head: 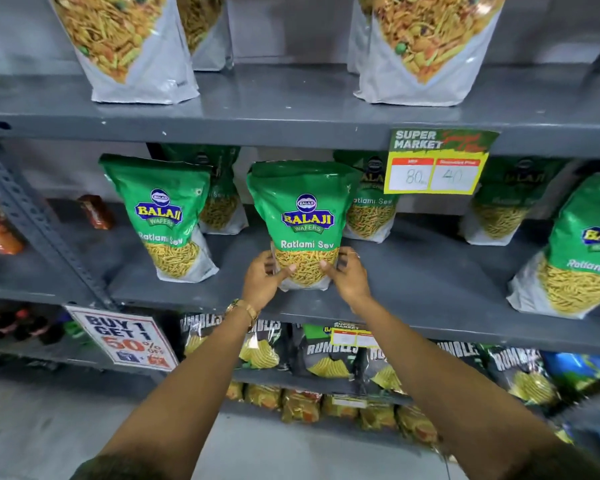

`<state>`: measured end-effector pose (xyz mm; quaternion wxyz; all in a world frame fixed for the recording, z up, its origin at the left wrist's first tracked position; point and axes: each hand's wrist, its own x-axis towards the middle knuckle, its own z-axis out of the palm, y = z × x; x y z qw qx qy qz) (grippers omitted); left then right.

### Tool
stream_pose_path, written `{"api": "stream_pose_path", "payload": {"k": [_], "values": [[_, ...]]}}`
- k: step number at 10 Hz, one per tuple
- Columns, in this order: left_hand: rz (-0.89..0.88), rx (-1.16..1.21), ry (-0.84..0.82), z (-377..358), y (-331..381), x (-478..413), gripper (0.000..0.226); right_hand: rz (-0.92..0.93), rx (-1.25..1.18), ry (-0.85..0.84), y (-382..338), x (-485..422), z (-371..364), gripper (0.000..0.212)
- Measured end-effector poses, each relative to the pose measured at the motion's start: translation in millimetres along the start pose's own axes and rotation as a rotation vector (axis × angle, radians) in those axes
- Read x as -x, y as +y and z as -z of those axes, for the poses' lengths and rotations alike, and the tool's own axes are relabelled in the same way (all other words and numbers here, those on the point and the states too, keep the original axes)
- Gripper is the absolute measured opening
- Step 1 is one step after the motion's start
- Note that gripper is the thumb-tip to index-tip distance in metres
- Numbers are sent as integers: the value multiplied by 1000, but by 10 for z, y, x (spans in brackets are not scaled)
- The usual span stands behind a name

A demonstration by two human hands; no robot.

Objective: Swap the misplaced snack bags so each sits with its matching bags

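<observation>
The green Ratlami Sev bag (305, 223) stands upright on the middle shelf (430, 271) — long axis vertical, label facing out, rising toward 12 o'clock from both hands. The left hand (265, 280) and right hand (347, 277) pinch its bottom corners, equally near, matching bags at 9 and 3 o'clock.

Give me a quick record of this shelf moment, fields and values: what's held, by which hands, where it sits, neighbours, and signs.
held item: green Ratlami Sev bag, upright
left hand: grips the bag's lower left
right hand: grips the bag's lower right
location: middle shelf, front centre
neighbours: matching Ratlami Sev bags on both sides
signs: price tag, offer sign
</observation>
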<state>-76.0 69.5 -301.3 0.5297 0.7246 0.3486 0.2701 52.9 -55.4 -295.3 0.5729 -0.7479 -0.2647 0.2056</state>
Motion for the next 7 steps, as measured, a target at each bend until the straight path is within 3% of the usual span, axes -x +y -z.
{"api": "stream_pose_path", "payload": {"k": [1,3,6,7], "values": [[-8,6,-43,-185,113,38,35,11,-47,55,124,46,187,41],[-44,-74,-163,-733,267,93,48,-19,-155,184,288,188,702,32],[-84,-177,-240,-1151,116,-87,75,2,-149,194,207,298,1059,35],[-91,-156,-212,-1162,160,-45,74,-14,-91,181,173,317,1071,48]]}}
